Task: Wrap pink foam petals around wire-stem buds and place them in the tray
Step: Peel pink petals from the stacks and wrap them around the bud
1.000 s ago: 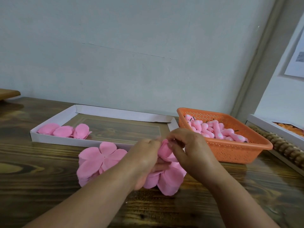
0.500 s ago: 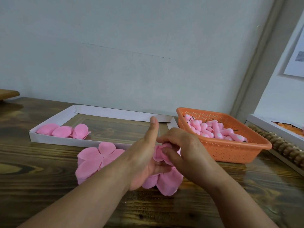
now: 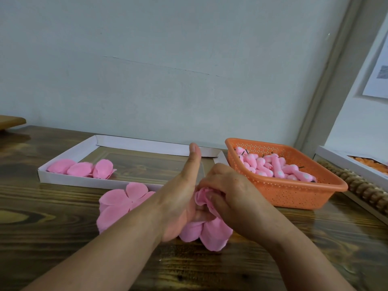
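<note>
Pink flower being made: a bunch of foam petals (image 3: 206,232) sits between both hands, low over the counter (image 3: 52,238).
Left hand (image 3: 180,198): held side-on against the petals, thumb sticking straight up. I cannot tell what its other fingers are doing.
Right hand (image 3: 231,194): fingers curled tight, pinching the top of the petals into a small roll.
Loose petal pile (image 3: 119,204): lies flat on the counter, just left of the hands, partly under the left arm.
White tray (image 3: 69,152): behind the hands. Three wrapped pink flowers (image 3: 81,169) lie in its left end.
Orange basket (image 3: 294,192): to the right, full of pink buds (image 3: 275,166) with thin dark stems.
</note>
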Demonstrator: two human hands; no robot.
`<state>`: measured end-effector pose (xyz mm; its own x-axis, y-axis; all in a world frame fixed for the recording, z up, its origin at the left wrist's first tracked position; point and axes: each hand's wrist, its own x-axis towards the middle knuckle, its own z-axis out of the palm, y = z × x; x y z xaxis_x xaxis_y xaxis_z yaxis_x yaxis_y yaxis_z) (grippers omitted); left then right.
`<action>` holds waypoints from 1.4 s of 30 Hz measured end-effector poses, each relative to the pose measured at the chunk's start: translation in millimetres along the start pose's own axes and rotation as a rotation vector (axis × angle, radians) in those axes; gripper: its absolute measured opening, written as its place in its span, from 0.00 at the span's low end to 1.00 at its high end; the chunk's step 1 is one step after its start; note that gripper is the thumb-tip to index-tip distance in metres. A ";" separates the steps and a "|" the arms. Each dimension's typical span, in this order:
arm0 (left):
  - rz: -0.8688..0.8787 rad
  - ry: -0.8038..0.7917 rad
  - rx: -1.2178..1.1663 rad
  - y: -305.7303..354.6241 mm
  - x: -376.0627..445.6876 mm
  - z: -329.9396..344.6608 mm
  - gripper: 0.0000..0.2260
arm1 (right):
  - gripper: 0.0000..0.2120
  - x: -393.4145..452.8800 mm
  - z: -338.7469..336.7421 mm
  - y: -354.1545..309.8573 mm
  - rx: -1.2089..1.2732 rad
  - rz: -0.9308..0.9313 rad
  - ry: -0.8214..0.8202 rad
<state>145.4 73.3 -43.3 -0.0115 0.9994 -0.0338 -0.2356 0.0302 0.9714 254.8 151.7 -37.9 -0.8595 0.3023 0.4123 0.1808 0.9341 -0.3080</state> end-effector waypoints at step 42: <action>-0.101 0.004 -0.147 -11.6 5.0 -12.0 0.13 | 0.11 -8.0 -14.2 33.1 0.891 0.372 0.036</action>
<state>136.4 77.7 -57.6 0.0153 0.9912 -0.1311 -0.3751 0.1273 0.9182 274.5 182.9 -39.3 -0.8025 0.5693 0.1785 -0.0032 0.2950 -0.9555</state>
